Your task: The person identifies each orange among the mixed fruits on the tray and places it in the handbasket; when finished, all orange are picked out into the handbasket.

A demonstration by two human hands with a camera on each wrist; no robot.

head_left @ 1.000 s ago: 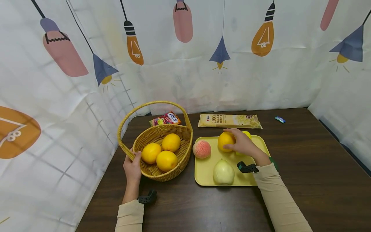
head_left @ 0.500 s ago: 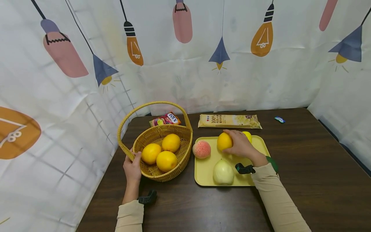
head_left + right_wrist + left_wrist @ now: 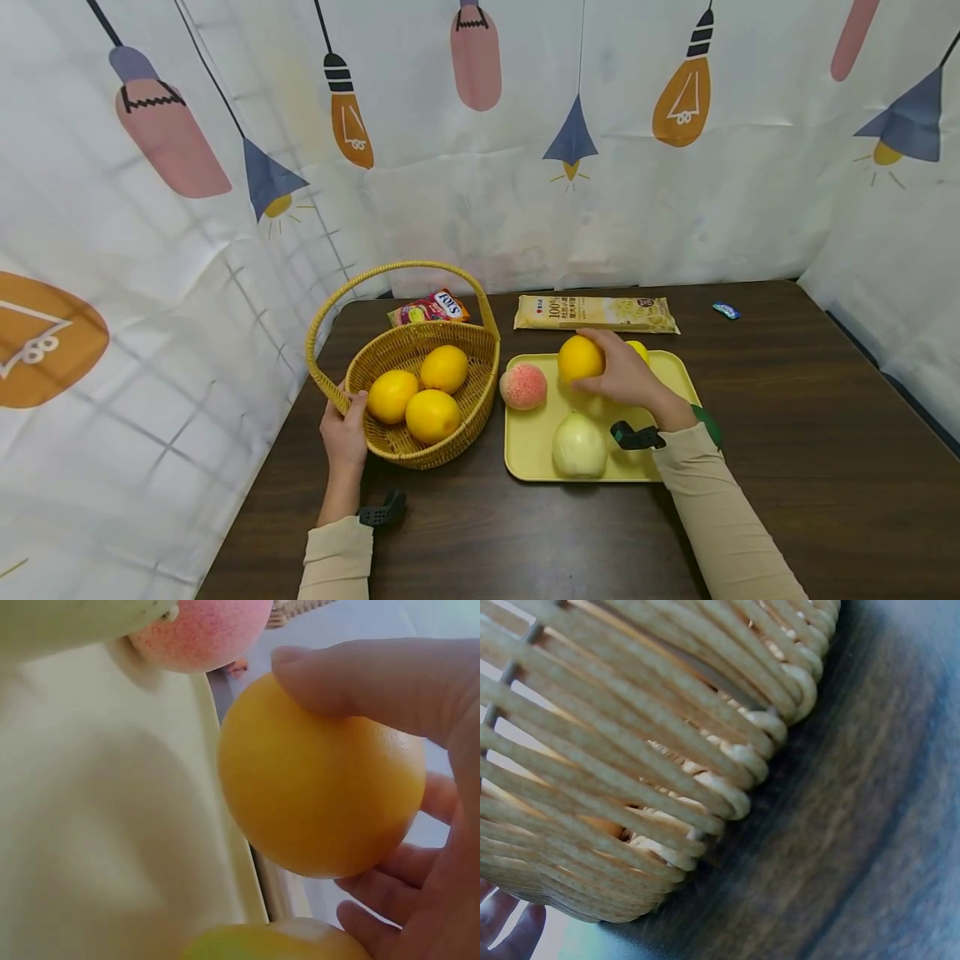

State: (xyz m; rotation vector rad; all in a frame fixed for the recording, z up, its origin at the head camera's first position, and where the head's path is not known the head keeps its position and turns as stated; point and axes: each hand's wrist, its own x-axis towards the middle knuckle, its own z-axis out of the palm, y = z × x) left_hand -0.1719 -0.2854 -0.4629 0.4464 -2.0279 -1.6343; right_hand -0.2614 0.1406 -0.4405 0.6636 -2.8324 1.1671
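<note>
In the head view my right hand [image 3: 626,375] grips an orange [image 3: 581,359] over the far part of the yellow tray [image 3: 517,467]. The right wrist view shows thumb and fingers around the orange [image 3: 322,780], which is raised above the tray surface. A pink peach [image 3: 523,387] lies at the tray's left edge, a pale green pear [image 3: 580,446] near its front. Behind the right hand, a yellow fruit [image 3: 639,350] is partly hidden. My left hand [image 3: 345,433] holds the wicker basket [image 3: 480,417] at its left rim, by the handle base. Three lemons [image 3: 433,417] lie in it.
Behind the basket lies a red snack bag [image 3: 429,308]. A long yellow noodle packet [image 3: 596,313] lies beyond the tray, and a small blue wrapped candy [image 3: 726,310] is at the back right. The dark table [image 3: 810,433] meets a patterned curtain [image 3: 480,208] behind.
My right hand has shifted slightly left and up with the orange, clearing more of the yellow fruit's side. The left hand and basket stay put.
</note>
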